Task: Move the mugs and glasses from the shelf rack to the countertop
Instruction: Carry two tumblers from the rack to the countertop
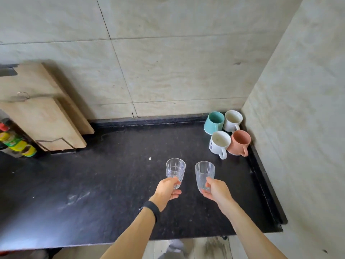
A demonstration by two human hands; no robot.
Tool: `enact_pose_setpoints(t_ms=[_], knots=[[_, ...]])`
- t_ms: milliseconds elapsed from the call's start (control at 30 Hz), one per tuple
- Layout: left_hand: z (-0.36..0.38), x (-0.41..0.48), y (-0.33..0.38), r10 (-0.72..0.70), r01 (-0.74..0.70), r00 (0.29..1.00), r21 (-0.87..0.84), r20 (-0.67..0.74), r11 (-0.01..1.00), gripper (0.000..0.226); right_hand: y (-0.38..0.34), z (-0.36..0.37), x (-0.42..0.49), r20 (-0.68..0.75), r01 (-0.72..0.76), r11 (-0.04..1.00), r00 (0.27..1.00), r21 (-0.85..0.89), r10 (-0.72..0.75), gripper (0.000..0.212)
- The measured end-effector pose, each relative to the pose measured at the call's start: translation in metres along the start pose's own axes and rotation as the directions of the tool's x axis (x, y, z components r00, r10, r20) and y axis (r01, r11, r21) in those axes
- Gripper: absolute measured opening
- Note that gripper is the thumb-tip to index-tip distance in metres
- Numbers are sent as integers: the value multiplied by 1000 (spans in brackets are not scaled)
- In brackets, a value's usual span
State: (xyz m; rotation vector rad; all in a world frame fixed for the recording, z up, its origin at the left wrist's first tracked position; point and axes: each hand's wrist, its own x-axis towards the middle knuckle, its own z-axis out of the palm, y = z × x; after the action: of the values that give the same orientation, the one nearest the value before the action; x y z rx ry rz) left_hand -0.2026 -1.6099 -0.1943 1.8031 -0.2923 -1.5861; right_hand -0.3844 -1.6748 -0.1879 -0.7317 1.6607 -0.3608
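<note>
Left hand (167, 191) wrapped round one glass (175, 171), right hand (217, 190) round another glass (204, 175). Best to lower both straight, softly, onto bare countertop (112, 174), clear of mugs (226, 134).

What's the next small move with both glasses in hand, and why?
Probably lower both onto the bare black countertop near the four mugs. The left hand and right hand each grip a clear glass upright above it.

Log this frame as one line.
left hand: holds glass | right hand: holds second glass | four mugs: countertop corner
</note>
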Motion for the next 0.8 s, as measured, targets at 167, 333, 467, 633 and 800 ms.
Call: enact_pose_setpoints(t_ms=[167,333,467,633,800], knots=[[1,47,35,-8,8,1000,46,-1,999,23,-38,23,50,23,-17,998,1000,56,16,27],[6,98,63,15,-16,1000,80,20,997,20,-69,42,95,51,79,997,996,8,-79,29],[14,137,88,64,-65,998,83,17,994,22,-93,52,130,88,139,989,986,39,-142,30],[19,172,116,122,-122,992,192,13,974,25,-119,61,162,97,205,977,973,55,-209,25],[24,191,137,180,-185,983,313,44,932,30,-134,67,181,72,257,965,963,45,-259,28]])
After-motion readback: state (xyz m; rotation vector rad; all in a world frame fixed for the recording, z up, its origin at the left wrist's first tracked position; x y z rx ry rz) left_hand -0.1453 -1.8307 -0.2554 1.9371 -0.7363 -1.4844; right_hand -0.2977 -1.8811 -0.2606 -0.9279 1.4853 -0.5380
